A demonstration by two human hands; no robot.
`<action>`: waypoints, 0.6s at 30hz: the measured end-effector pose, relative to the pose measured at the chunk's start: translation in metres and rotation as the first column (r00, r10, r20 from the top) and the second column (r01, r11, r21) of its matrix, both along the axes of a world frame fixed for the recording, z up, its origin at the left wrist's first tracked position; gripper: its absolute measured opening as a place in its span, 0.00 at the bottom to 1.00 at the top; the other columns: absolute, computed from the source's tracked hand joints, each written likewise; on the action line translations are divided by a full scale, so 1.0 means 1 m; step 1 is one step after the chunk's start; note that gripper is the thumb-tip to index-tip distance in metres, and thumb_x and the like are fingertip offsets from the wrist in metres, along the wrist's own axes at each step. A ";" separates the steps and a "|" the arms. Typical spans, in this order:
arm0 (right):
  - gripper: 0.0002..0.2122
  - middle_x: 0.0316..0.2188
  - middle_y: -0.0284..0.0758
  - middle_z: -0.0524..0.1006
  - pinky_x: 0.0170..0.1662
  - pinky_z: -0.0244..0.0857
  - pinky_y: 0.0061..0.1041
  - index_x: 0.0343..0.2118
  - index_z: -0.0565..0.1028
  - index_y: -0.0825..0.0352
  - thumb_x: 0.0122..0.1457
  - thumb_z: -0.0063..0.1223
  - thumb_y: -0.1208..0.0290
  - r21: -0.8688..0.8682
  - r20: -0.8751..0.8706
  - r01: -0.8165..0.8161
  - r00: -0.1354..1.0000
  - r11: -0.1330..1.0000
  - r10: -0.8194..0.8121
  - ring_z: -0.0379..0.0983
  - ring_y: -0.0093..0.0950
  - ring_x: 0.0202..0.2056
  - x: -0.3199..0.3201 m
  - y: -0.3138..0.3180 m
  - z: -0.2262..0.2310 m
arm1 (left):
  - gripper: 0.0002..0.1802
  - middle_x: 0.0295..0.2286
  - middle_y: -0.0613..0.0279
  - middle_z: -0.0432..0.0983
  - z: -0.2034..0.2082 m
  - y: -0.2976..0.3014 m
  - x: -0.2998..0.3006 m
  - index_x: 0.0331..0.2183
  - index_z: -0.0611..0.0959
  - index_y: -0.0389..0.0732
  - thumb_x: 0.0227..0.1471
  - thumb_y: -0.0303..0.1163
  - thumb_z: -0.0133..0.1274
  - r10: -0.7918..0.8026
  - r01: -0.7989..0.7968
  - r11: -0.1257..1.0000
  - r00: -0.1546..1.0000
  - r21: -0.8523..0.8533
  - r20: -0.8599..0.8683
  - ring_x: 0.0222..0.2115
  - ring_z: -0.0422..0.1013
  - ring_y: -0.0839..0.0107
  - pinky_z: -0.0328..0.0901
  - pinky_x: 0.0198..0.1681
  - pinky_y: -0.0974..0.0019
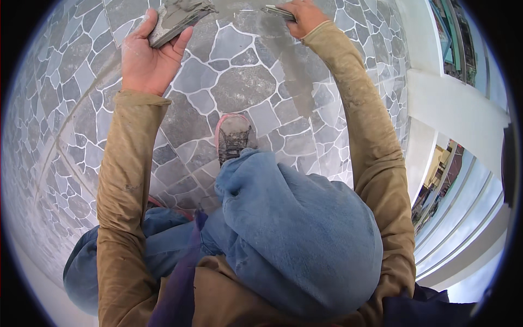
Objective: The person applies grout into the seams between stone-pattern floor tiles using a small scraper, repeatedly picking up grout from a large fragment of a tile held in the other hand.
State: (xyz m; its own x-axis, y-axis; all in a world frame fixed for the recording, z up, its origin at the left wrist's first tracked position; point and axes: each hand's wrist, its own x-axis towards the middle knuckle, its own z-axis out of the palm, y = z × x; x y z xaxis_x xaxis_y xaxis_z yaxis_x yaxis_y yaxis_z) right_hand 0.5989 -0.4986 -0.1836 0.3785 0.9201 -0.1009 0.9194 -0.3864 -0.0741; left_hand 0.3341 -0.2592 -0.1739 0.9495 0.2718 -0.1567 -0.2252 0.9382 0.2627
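My left hand (146, 54) is raised palm up and holds a flat grey board (177, 19) loaded with wet grey mortar. My right hand (303, 15) reaches to the top edge of the view and grips a flat metal trowel (278, 12) whose blade lies against the stone-pattern tiled floor (239, 87). A smear of grey mortar (297, 71) runs down the tiles below the trowel. Both arms wear tan, dusty sleeves.
I crouch with blue-trousered knees (294, 234) below the arms and one pink-edged grey shoe (234, 136) on the tiles. White railing bars and a ledge (457, 103) border the right side, with a street far below.
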 end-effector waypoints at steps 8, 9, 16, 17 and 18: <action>0.19 0.43 0.33 0.78 0.47 0.68 0.37 0.48 0.76 0.60 0.50 0.54 0.72 -0.051 -0.102 -0.107 0.990 0.993 0.101 0.73 0.34 0.44 -0.068 -0.041 -0.036 | 0.23 0.54 0.42 0.66 -0.011 0.016 -0.024 0.54 0.66 0.27 0.65 0.34 0.39 -0.041 0.040 0.999 0.999 0.026 0.026 0.55 0.66 0.51 0.71 0.51 0.55; 0.22 0.43 0.31 0.78 0.46 0.68 0.37 0.48 0.76 0.59 0.47 0.57 0.75 -0.078 -0.056 -0.120 0.992 0.990 0.116 0.72 0.34 0.43 -0.076 -0.055 -0.036 | 0.23 0.54 0.42 0.66 -0.012 0.021 -0.025 0.54 0.66 0.27 0.65 0.34 0.39 -0.031 0.030 0.999 0.998 0.024 0.060 0.55 0.65 0.51 0.70 0.52 0.54; 0.27 0.48 0.33 0.76 0.47 0.68 0.32 0.49 0.74 0.62 0.38 0.55 0.80 -0.208 -0.249 0.021 0.966 0.978 -0.074 0.69 0.35 0.46 -0.162 -0.192 -0.001 | 0.23 0.54 0.42 0.66 -0.012 0.034 -0.036 0.55 0.65 0.27 0.65 0.34 0.38 -0.010 0.010 1.000 0.998 -0.003 0.065 0.55 0.65 0.50 0.70 0.52 0.53; 0.27 0.47 0.33 0.76 0.47 0.68 0.33 0.49 0.75 0.62 0.39 0.54 0.81 -0.325 -0.301 0.023 0.945 0.945 -0.126 0.69 0.36 0.46 -0.152 -0.195 0.006 | 0.23 0.54 0.41 0.66 -0.008 0.036 -0.035 0.55 0.65 0.27 0.65 0.34 0.38 -0.003 0.003 1.000 0.999 -0.001 0.039 0.55 0.65 0.50 0.70 0.52 0.53; 0.26 0.45 0.34 0.77 0.48 0.68 0.34 0.48 0.75 0.62 0.40 0.53 0.81 -0.435 -0.337 0.020 0.923 0.900 -0.183 0.69 0.36 0.46 -0.141 -0.190 0.014 | 0.23 0.54 0.41 0.66 -0.004 0.034 -0.031 0.55 0.66 0.28 0.65 0.35 0.38 -0.003 0.003 1.000 0.999 0.003 0.043 0.55 0.65 0.49 0.71 0.51 0.53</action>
